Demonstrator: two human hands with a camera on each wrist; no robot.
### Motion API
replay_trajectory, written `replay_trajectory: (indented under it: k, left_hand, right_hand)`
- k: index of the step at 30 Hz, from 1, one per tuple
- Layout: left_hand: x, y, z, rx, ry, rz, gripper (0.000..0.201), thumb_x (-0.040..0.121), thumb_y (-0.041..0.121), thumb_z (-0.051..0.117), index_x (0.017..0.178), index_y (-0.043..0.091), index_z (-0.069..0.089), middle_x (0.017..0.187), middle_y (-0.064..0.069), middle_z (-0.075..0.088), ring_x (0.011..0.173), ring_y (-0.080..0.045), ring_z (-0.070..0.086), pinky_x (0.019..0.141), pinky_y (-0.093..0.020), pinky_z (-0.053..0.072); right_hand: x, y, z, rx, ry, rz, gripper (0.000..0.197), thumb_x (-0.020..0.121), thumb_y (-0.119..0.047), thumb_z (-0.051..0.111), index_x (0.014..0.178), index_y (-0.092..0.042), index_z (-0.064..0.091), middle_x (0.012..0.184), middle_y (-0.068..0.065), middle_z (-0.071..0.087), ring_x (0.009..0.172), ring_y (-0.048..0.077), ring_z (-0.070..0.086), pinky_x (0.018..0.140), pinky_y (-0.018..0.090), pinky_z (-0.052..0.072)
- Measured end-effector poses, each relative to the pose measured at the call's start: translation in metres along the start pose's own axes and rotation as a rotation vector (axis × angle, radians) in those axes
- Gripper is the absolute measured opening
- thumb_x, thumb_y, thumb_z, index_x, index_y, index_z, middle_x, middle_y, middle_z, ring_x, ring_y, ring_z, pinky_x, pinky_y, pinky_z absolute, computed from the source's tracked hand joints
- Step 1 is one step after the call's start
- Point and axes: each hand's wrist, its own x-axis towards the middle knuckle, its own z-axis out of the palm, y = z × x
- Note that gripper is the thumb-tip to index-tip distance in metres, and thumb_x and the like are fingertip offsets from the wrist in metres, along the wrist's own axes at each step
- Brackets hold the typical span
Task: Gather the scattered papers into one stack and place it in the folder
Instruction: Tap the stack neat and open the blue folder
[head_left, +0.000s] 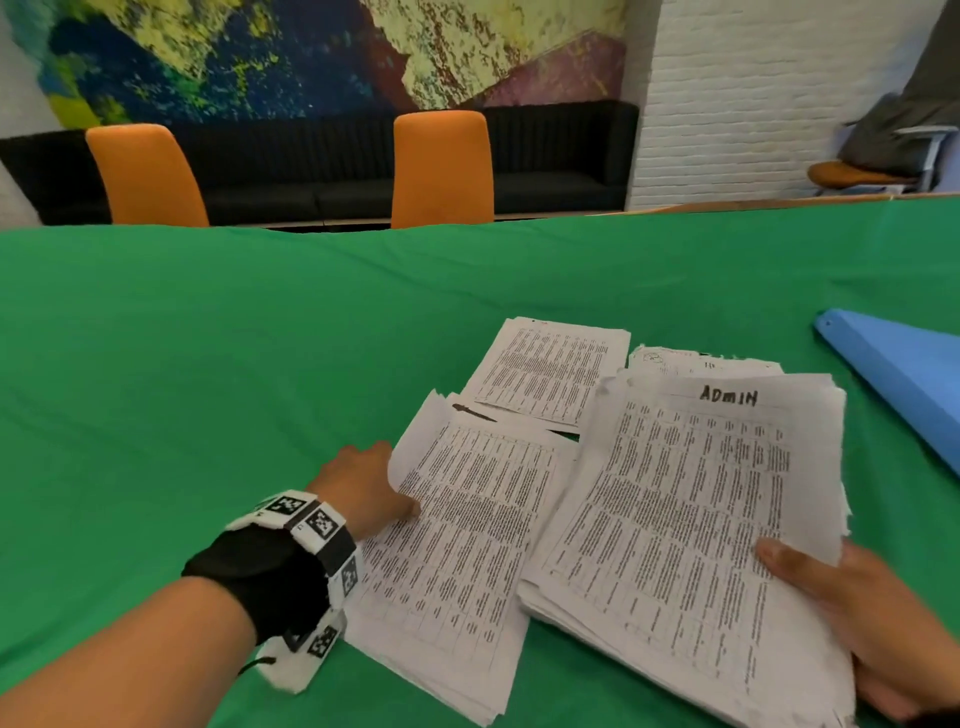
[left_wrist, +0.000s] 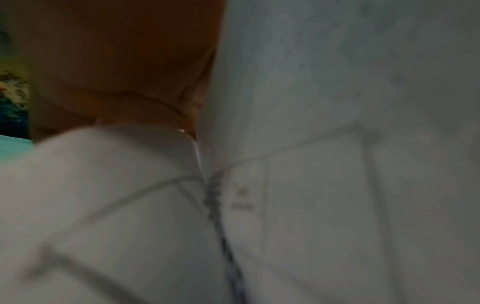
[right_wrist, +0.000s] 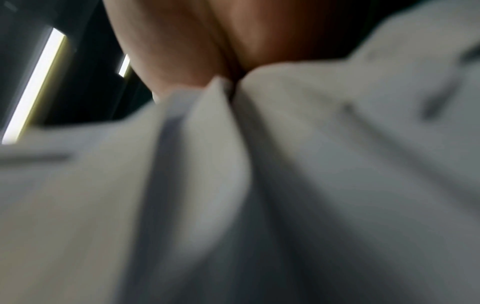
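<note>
My right hand grips a thick stack of printed papers headed ADMIN, thumb on top near its right edge, its far end raised off the table. My left hand pinches the left edge of a second pile of papers, thumb on the top sheet, fingers hidden beneath. Another printed sheet lies flat farther back. The blue folder rests at the right edge. Both wrist views are blurred, each filled with pale paper against skin.
A green cloth covers the table. Two orange chairs stand at its far side before a black sofa. A person's legs show at the far right.
</note>
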Motion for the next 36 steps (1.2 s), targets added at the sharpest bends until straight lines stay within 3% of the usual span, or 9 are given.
replay_trajectory:
  k: [5, 9, 11, 14, 18, 20, 24, 29, 36]
  left_hand:
    - [0.007, 0.002, -0.004, -0.162, 0.004, -0.003, 0.047, 0.084, 0.037, 0.078, 0.115, 0.02, 0.047, 0.102, 0.001, 0.065, 0.087, -0.017, 0.066, 0.072, -0.031, 0.055]
    - [0.012, 0.001, -0.006, -0.161, 0.02, -0.018, 0.051, 0.082, 0.039, 0.079, 0.121, 0.021, 0.049, 0.107, -0.001, 0.067, 0.091, -0.02, 0.068, 0.082, -0.036, 0.058]
    - [0.014, 0.004, -0.008, -0.191, 0.004, -0.025, 0.046, 0.084, 0.04, 0.078, 0.116, 0.02, 0.051, 0.102, 0.001, 0.067, 0.088, -0.017, 0.066, 0.075, -0.03, 0.054]
    - [0.018, 0.006, -0.013, -0.291, -0.053, -0.027, 0.029, 0.088, 0.042, 0.073, 0.099, 0.018, 0.062, 0.091, 0.003, 0.068, 0.078, -0.013, 0.065, 0.063, -0.026, 0.045]
    - [0.015, -0.004, -0.017, -0.449, -0.086, -0.038, 0.026, 0.087, 0.03, 0.076, 0.103, 0.014, 0.064, 0.098, -0.01, 0.076, 0.086, -0.03, 0.074, 0.083, -0.043, 0.06]
    - [0.009, -0.013, -0.019, -0.513, -0.103, -0.038, 0.029, 0.086, 0.021, 0.078, 0.106, 0.013, 0.059, 0.096, -0.014, 0.076, 0.082, -0.035, 0.075, 0.079, -0.049, 0.062]
    - [-0.005, -0.035, -0.025, -0.653, -0.107, -0.064, 0.04, 0.083, 0.014, 0.08, 0.114, 0.01, 0.057, 0.097, -0.015, 0.077, 0.078, -0.033, 0.077, 0.071, -0.043, 0.062]
    - [-0.019, -0.039, -0.015, -0.848, -0.125, -0.128, 0.03, 0.086, 0.005, 0.074, 0.113, 0.001, 0.062, 0.095, -0.019, 0.077, 0.083, -0.039, 0.075, 0.077, -0.049, 0.062]
    - [-0.032, -0.027, -0.003, -1.001, -0.106, -0.121, 0.046, 0.072, 0.012, 0.081, 0.114, 0.002, 0.064, 0.1, -0.021, 0.076, 0.092, -0.046, 0.072, 0.086, -0.063, 0.056]
  right_hand:
    - [0.003, 0.001, 0.0, -0.045, 0.042, -0.023, 0.023, 0.094, -0.005, 0.06, 0.115, -0.005, 0.067, 0.102, 0.02, 0.078, 0.088, 0.041, 0.076, 0.071, 0.049, 0.063]
    - [0.005, 0.003, 0.002, -0.068, 0.06, -0.028, 0.024, 0.094, -0.007, 0.061, 0.117, -0.005, 0.066, 0.102, 0.02, 0.078, 0.09, 0.041, 0.075, 0.09, 0.057, 0.056]
    - [0.004, 0.002, 0.003, -0.071, 0.062, -0.026, 0.024, 0.094, -0.006, 0.061, 0.117, -0.007, 0.066, 0.101, 0.019, 0.078, 0.09, 0.041, 0.076, 0.093, 0.055, 0.054]
    - [0.002, 0.0, 0.004, -0.078, 0.056, -0.018, 0.023, 0.094, -0.007, 0.06, 0.117, -0.008, 0.066, 0.1, 0.019, 0.078, 0.089, 0.04, 0.076, 0.092, 0.055, 0.054]
    - [0.001, -0.002, 0.004, -0.089, 0.066, -0.02, 0.02, 0.095, -0.006, 0.06, 0.114, -0.007, 0.066, 0.096, 0.019, 0.079, 0.083, 0.038, 0.077, 0.076, 0.047, 0.061]
    - [0.0, -0.005, 0.003, -0.068, 0.054, -0.008, 0.021, 0.095, -0.005, 0.06, 0.115, -0.005, 0.065, 0.097, 0.02, 0.078, 0.082, 0.039, 0.077, 0.065, 0.042, 0.064]
    - [-0.003, -0.022, -0.003, 0.083, 0.042, -0.006, 0.029, 0.091, -0.008, 0.061, 0.119, -0.009, 0.066, 0.105, 0.022, 0.077, 0.087, 0.042, 0.076, 0.088, 0.058, 0.055]
    - [-0.006, -0.059, 0.022, 0.256, -0.128, -0.047, 0.034, 0.085, -0.011, 0.056, 0.117, -0.017, 0.067, 0.107, 0.019, 0.077, 0.082, 0.038, 0.077, 0.061, 0.059, 0.061]
    - [0.015, -0.029, 0.106, 0.094, -0.371, 0.096, 0.039, 0.092, -0.005, 0.06, 0.131, -0.003, 0.06, 0.123, 0.027, 0.069, 0.11, 0.048, 0.068, 0.099, 0.066, 0.049]
